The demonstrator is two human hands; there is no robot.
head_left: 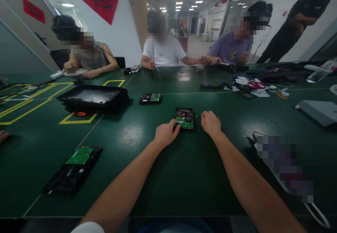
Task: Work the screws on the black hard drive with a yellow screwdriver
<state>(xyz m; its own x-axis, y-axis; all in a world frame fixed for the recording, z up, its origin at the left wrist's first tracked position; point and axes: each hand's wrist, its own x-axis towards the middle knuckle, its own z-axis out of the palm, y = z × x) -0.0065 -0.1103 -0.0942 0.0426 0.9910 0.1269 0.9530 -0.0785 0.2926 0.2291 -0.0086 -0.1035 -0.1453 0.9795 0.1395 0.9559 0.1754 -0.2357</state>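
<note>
The black tray (91,95) sits left in the frame, contents unclear. At centre, the half-curled left hand (165,134) touches 1 hard drive (185,118); the right hand (211,122), loosely curled, is just beside it, its grip hidden.

On the table (168,177), a hard drive (184,115) lies between my left fingers (173,122), at its near left edge, and my right fingers (204,115), just right of it. Farther off and left sits a second drive (150,98) (right of the tray (92,94)); a third drive (72,170) lies near left, a bottle (320,72) far right.
</note>
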